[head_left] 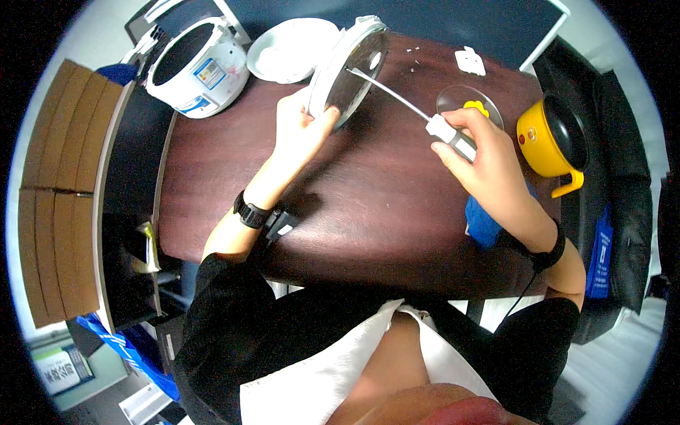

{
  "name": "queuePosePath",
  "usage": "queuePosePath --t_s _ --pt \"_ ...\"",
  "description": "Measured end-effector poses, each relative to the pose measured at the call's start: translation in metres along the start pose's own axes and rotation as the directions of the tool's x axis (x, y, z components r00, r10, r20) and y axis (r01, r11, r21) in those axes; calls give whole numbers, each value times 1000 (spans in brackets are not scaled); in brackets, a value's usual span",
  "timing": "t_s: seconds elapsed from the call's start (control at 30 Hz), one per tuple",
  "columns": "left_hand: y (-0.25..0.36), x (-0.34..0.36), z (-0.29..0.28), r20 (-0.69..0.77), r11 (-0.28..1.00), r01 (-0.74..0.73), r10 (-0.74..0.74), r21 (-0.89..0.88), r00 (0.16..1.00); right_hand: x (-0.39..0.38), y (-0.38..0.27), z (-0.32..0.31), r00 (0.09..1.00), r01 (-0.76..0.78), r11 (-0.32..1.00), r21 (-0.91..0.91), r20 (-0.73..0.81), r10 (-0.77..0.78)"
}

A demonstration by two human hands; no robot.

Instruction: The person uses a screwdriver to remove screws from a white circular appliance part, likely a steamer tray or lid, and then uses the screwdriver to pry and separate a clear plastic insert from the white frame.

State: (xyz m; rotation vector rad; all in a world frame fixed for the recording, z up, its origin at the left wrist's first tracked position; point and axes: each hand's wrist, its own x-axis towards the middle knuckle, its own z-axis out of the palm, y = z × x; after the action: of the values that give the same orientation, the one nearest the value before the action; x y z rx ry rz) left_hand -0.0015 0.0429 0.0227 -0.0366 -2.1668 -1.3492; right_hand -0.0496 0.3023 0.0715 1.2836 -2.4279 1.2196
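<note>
Dark wooden table, left hand steadying round lid, right hand gripping screwdriver

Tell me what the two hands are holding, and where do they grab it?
The left hand grips the round cooker lid by its lower rim, tilted up. The right hand holds a screwdriver by its handle, tip against the lid.

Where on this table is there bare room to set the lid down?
The widest bare patch of the table lies between the left hand and right hand, toward the near edge. Another lies left of the left forearm, below the rice cooker. The far edge is crowded: white bowl, lid, glass lid, yellow pot.
</note>
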Motion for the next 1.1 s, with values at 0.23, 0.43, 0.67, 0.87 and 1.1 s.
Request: queuePosePath --t_s 0.23,0.43,0.67,0.87,1.1 --pt "20 12 9 169 996 -65 55 56 984 -28 -16 -12 993 -58 997 -50 -104 53" --pt "27 17 2 304 985 -137 99 107 948 -32 -25 -35 807 -590 529 610 415 421" --pt "26 24 5 311 993 -117 122 -35 943 -31 -15 -26 877 -480 745 463 235 419" --pt "29 27 4 284 990 -143 140 -10 949 -31 -25 -19 906 -417 889 192 14 422" --pt "21 30 3 242 991 -132 122 23 963 -29 -18 -11 926 -339 899 277 -68 371"
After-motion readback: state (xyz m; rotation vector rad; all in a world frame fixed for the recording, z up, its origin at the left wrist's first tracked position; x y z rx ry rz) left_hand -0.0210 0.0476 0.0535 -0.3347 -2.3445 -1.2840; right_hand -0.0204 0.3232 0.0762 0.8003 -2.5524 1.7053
